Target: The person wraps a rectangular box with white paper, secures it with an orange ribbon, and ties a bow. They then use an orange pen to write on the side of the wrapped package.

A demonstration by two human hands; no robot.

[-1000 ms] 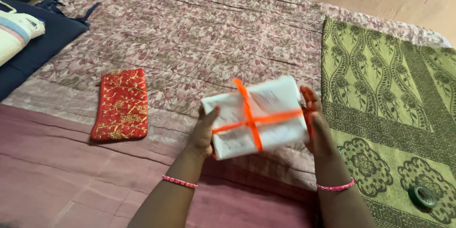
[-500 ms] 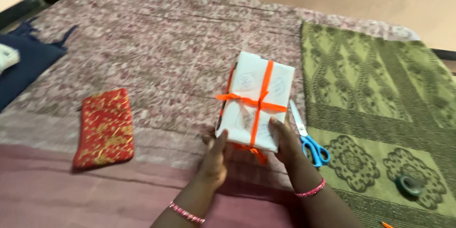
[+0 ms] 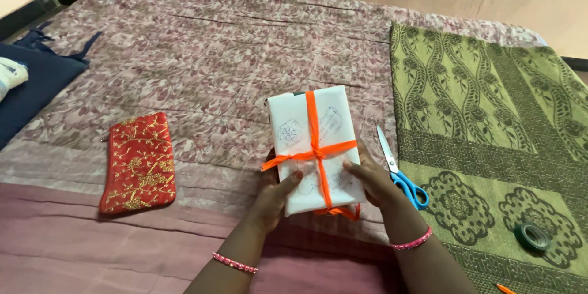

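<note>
A white paper-wrapped parcel point(image 3: 309, 128) tied crosswise with orange ribbon point(image 3: 313, 124) lies lengthwise in front of me over the floral bedspread point(image 3: 233, 55). My left hand point(image 3: 275, 199) grips its near left corner, thumb on top. My right hand point(image 3: 373, 184) holds the near right corner, fingers on the wrapping. Both wrists wear pink bead bangles. The parcel's underside and the ribbon's loose ends below it are partly hidden.
Blue-handled scissors point(image 3: 398, 171) lie just right of the parcel. A red and gold embroidered pouch point(image 3: 139, 162) sits to the left. A green patterned cloth point(image 3: 496, 147) covers the right side, with a tape roll point(image 3: 531, 236) on it. Dark blue fabric point(image 3: 37, 79) lies far left.
The parcel has been turned from crosswise to lengthwise and lowered toward the bed. My hands shifted from its sides to its near corners. The scissors came into view.
</note>
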